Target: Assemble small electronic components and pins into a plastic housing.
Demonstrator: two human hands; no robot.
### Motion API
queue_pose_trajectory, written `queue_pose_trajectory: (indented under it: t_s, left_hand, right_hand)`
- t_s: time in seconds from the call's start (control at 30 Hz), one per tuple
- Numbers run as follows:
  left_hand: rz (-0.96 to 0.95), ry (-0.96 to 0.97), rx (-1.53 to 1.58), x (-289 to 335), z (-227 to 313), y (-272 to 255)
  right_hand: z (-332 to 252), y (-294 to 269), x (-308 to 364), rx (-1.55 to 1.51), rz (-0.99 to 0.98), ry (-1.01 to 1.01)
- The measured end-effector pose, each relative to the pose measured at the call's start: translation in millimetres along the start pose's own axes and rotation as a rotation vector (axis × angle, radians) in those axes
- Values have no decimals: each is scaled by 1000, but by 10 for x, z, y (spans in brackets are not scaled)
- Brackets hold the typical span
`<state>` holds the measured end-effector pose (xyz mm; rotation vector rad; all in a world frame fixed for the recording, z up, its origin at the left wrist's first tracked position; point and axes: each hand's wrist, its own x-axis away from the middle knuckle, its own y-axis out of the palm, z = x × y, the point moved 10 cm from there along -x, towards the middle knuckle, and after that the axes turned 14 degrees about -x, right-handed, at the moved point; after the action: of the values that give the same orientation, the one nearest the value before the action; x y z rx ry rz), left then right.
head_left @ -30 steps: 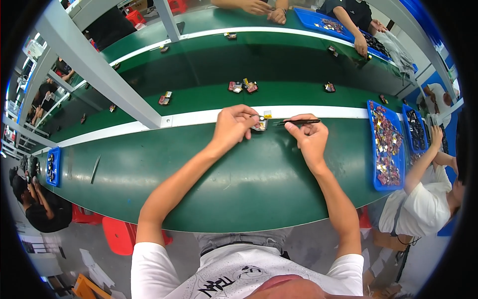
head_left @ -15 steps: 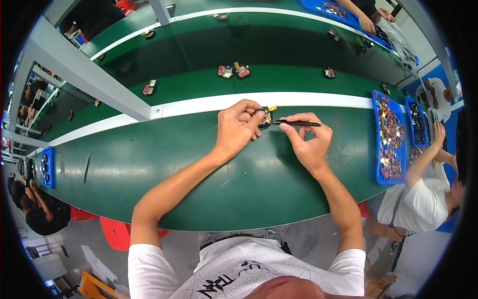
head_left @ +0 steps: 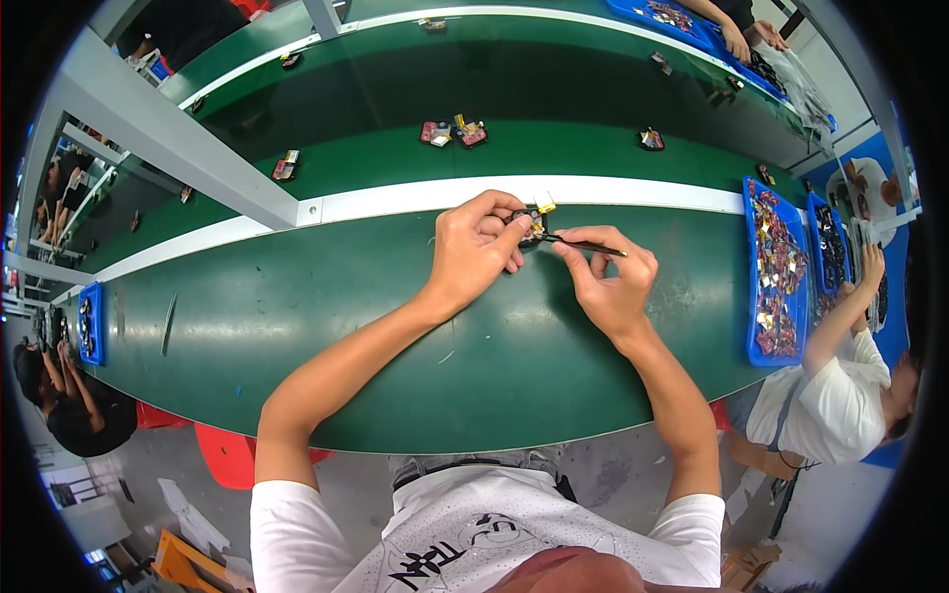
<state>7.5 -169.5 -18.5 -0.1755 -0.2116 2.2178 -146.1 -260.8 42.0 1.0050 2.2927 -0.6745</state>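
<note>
Pinched between the fingers of my left hand is a small black plastic casing with tiny parts inside and a yellow tab sticking up from its far side. The fingers partly cover it. From the right, my right hand grips a pair of black tweezers between thumb and fingers, their tips at the casing's right edge. Whether the tips hold anything is too small to tell. Both hands are above the green table, close to its far white rail.
Past the rail, small assembled units lie on a green belt. A blue tray of reddish parts stands at the right, a smaller blue tray at the far left. A grey post rises left. Co-workers sit on both sides.
The tweezers have tilted, their rear end now lower and a little further left. Units on the belt have shifted slightly left. My left hand keeps its hold on the casing.
</note>
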Motion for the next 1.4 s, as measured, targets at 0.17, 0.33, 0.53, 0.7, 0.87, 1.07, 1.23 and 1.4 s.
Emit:
queue_pose_trajectory:
  t_s: [0.17, 0.33, 0.53, 0.7, 0.87, 1.07, 1.23, 1.4]
  left_hand:
    - [-17, 9, 2, -2, 9, 2]
    - [-31, -4, 25, -22, 18, -8]
    - [-49, 30, 88, -37, 3, -2]
    - [-75, -4, 141, -43, -48, 10]
    - [-40, 6, 153, -55, -38, -23]
    - [16, -21, 98, -43, -46, -81]
    - [18, -5, 61, -20, -9, -70]
    - [16, 16, 37, 2, 31, -64]
  right_hand:
    - [69, -49, -9, -55, 46, 93]
    - [335, -114, 20, -283, 113, 346]
    - [525, 11, 167, -547, 149, 687]
    - [589, 29, 240, -555, 167, 811]
    - [619, 47, 245, -568, 184, 771]
    - [500, -29, 130, -506, 143, 586]
    - [256, -31, 40, -329, 111, 382]
    - [201, -5, 39, -162, 58, 293]
